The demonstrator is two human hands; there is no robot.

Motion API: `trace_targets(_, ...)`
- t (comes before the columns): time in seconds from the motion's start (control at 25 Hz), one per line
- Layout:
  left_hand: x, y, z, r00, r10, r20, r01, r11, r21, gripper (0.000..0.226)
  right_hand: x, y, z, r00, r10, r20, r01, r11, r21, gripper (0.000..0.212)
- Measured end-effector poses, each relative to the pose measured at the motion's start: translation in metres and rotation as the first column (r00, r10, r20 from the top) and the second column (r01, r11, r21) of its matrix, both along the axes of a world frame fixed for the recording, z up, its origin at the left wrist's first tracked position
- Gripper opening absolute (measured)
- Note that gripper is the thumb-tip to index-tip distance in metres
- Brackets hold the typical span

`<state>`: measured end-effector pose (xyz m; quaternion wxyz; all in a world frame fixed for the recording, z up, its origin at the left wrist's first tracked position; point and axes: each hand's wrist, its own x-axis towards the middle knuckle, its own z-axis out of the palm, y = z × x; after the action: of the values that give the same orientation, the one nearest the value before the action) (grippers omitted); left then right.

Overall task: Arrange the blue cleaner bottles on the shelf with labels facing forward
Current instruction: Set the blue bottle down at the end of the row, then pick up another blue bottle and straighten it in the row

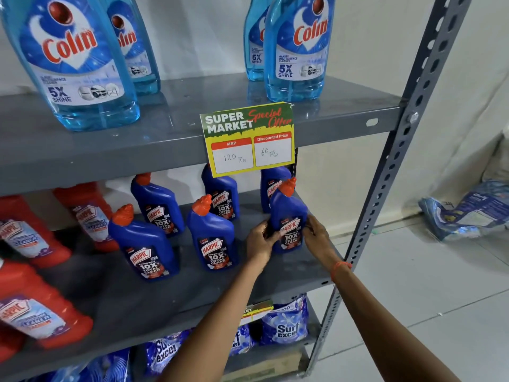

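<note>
Several dark blue Harpic cleaner bottles with orange caps stand on the middle grey shelf [289,274], labels facing me. The front right bottle [287,213] stands upright near the shelf's right end. My left hand [260,245] grips its left side and my right hand [316,238] grips its right side, fingers over the lower label. Two more bottles stand in the front row, one in the middle [212,235] and one at the left [143,244]. Three stand behind them, and the back right bottle [271,183] is partly hidden by the held bottle and the price card.
Red Harpic bottles [35,312] fill the shelf's left part. Light blue Colin bottles [297,48] stand on the upper shelf, where a yellow price card [249,139] hangs. Surf Excel packs [285,323] lie on the lower shelf. The perforated upright post [385,183] borders the right side.
</note>
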<state>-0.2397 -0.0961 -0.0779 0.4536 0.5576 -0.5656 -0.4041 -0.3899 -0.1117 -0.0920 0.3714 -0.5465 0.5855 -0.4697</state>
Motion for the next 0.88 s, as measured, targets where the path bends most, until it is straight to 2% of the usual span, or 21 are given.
trace_targets(0.2,-0.025,0.030,-0.001,1.000,0.024,0.008,-0.024,0.999,-0.026,0.031,-0.015,0.045,0.001,0.993,-0.086,-0.085,0.083,0.996,-0.042,0.037)
trace_targets(0.32,-0.035,0.047,0.002,0.998,0.039,-0.041,-0.041,0.998,-0.039,0.033,-0.020,0.060,0.002,0.992,-0.108,-0.067,0.105,0.993,-0.051,0.038)
trace_targets(0.72,-0.045,0.067,0.007,0.999,0.036,0.012,-0.035,0.998,-0.053,0.038,-0.021,0.087,0.016,0.995,-0.087,-0.041,0.086,0.996,-0.027,0.039)
trace_targets(0.8,-0.042,0.072,0.014,1.000,0.012,0.011,-0.011,0.998,-0.064,0.050,-0.009,0.097,0.024,0.984,-0.176,0.002,0.175,0.978,-0.110,0.042)
trace_targets(0.88,-0.033,0.077,0.025,0.999,0.022,0.028,-0.018,0.992,-0.127,0.054,0.012,0.108,0.040,0.960,-0.261,0.099,0.279,0.917,-0.286,0.045)
